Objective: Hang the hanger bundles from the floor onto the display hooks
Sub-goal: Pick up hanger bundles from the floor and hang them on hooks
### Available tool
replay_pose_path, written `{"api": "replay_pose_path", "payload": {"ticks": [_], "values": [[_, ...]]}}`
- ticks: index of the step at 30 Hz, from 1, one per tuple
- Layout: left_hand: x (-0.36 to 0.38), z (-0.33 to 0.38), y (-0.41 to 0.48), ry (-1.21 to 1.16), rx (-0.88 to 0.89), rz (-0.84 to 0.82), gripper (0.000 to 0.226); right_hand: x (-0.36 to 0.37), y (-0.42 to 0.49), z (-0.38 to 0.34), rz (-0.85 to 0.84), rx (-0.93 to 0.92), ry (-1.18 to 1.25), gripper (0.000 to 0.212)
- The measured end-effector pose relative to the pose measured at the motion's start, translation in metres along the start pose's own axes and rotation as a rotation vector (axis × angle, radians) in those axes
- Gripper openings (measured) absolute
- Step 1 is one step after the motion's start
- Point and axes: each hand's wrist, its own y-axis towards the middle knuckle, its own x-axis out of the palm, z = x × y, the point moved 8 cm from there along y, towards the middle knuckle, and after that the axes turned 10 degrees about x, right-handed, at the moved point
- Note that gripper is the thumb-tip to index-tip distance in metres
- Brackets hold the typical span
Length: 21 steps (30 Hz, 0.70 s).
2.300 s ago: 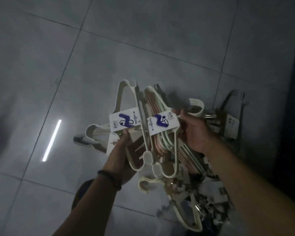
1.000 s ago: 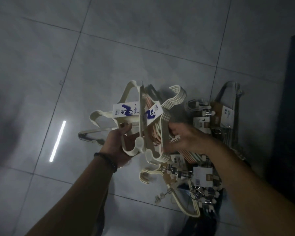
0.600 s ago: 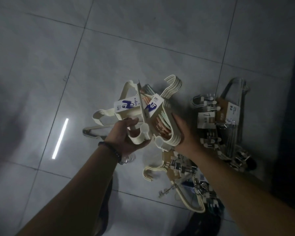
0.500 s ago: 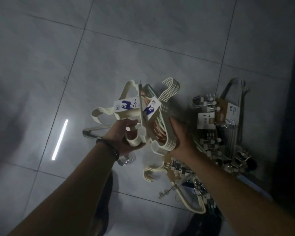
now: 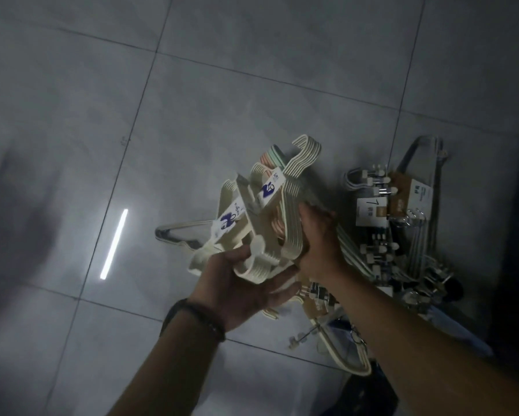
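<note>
Left hand (image 5: 243, 292) and right hand (image 5: 321, 244) fingers clamp cream hanger bundles (image 5: 285, 205), long axis running away, hooks far-right; clip-hanger pile (image 5: 396, 211) just right.

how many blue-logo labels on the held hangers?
2. Lower label on the hangers above the left hand; upper label up-right of it, left of the right hand. More may be hidden.
</note>
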Motion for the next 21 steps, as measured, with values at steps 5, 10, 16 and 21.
{"api": "replay_pose_path", "payload": {"ticks": [5,10,16,21], "values": [[0.019,0.003,0.013,-0.061,0.049,-0.004,0.041,-0.003,0.007,0.011,-0.042,0.100,0.118,0.036],[0.033,0.049,0.015,0.056,0.067,-0.033,0.029,-0.012,0.008,-0.014,-0.084,-0.032,0.065,0.044],[0.047,0.079,0.027,0.098,0.138,0.032,0.022,-0.002,0.010,-0.009,-0.061,-0.082,0.198,0.035],[0.080,0.065,0.038,0.211,0.081,0.021,0.023,-0.002,0.007,0.009,0.002,0.006,0.343,0.056]]}}
